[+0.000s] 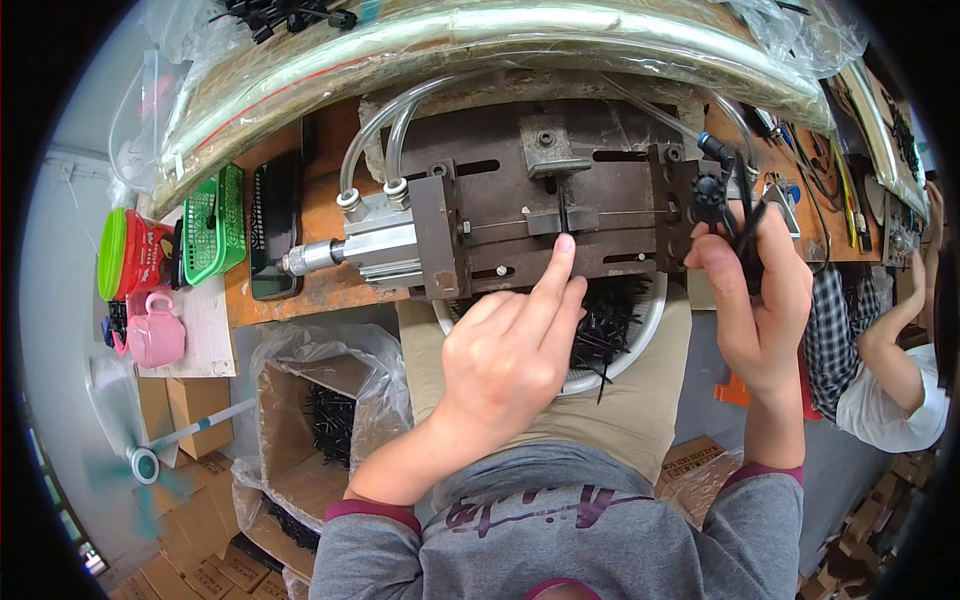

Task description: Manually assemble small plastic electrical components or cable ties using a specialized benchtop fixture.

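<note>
At far left, a fan has blades blurred beyond counting; a pink cup stands near a green basket. Next, crumpled plastic partly hides the inside of a cardboard box with black pieces in it. A metal cylinder joins the brown fixture. The left hand has its index fingertip on or just at a slim black piece standing in the fixture's middle block; its thumb is hidden, so I cannot tell whether it grips anything. This hand and the fixture cover much of a pale-rimmed basin. The right hand is clamped, thumb against fingers, on overlapping black parts, their number unclear. At far right, another person is cut off.
</note>
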